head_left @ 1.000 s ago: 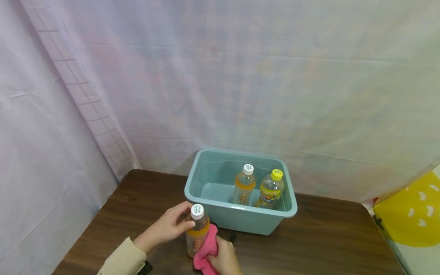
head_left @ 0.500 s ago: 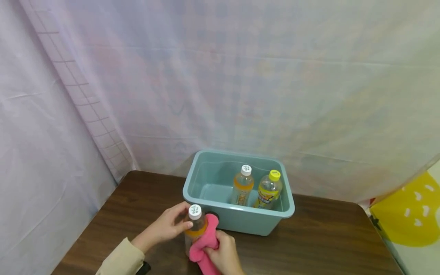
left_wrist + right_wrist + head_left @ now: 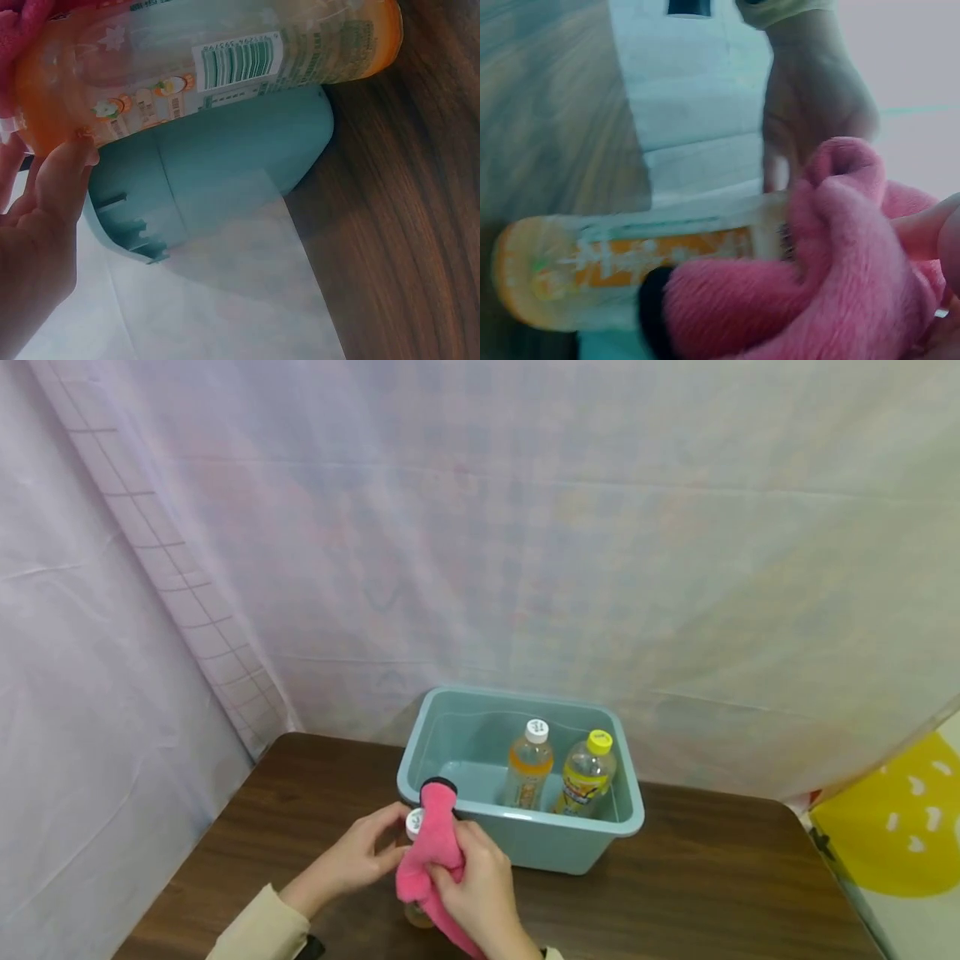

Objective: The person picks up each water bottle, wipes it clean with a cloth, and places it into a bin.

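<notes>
A clear plastic bottle with an orange label (image 3: 150,90) and a white cap (image 3: 414,824) stands at the table's front, before the blue-green tub (image 3: 525,831). My left hand (image 3: 358,857) holds this bottle near its neck, from the left. A pink cloth (image 3: 435,847) with a dark edge is bunched in my right hand (image 3: 483,885), which presses it to the bottle's upper part. Most of the bottle is hidden behind the cloth in the head view. In the right wrist view, the bottle's label (image 3: 667,259) and base show beyond the cloth.
Inside the tub, toward its right, stand a white-capped bottle (image 3: 529,768) and a yellow-capped bottle (image 3: 587,777). The brown wooden table (image 3: 697,877) carries the tub. A pale patterned curtain (image 3: 562,568) hangs behind, and a yellow shape (image 3: 892,827) is at the right.
My right hand has moved the pink cloth up and left, from the bottle's lower right side to its shoulder, covering more of it. The left hand stays near the neck.
</notes>
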Available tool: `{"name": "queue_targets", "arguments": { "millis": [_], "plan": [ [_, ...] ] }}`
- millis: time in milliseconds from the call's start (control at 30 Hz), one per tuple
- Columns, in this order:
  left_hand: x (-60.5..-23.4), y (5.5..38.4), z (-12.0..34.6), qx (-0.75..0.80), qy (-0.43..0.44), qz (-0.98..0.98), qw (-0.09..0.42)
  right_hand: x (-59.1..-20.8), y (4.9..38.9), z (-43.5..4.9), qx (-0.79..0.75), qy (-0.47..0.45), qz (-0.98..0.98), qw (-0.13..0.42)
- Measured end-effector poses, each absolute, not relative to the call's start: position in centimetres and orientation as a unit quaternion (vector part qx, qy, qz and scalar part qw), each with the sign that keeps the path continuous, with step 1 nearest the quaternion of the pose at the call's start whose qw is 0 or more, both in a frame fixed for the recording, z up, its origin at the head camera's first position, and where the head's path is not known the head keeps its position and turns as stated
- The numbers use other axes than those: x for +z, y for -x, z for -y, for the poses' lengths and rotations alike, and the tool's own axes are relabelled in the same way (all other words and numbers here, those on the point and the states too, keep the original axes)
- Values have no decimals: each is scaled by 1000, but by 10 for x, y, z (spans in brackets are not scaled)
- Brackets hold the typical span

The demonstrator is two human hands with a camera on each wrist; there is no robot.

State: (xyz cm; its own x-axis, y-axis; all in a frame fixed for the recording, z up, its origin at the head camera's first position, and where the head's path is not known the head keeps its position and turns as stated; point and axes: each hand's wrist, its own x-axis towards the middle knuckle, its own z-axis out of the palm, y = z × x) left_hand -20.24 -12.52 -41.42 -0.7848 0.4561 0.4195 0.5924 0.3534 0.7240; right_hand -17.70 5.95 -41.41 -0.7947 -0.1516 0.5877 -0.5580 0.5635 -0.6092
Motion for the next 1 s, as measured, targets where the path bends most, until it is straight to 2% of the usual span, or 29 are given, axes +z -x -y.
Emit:
{"name": "queue_targets", "arguments": {
  "millis": [167, 433, 700, 1000],
  "plan": [
    [-417, 201, 125, -468, 335, 812, 93, -429, 174, -63, 443, -200, 838, 248],
    [-420, 202, 123, -469, 346, 806, 109, -473, 175, -71, 503, -156, 835, 161],
    [-422, 202, 122, -481, 344, 800, 100, -521, 176, -72, 419, -130, 891, 121],
    [-423, 204, 122, -478, 334, 806, 100, -528, 180, -78, 453, -145, 876, 87]
  ]
}}
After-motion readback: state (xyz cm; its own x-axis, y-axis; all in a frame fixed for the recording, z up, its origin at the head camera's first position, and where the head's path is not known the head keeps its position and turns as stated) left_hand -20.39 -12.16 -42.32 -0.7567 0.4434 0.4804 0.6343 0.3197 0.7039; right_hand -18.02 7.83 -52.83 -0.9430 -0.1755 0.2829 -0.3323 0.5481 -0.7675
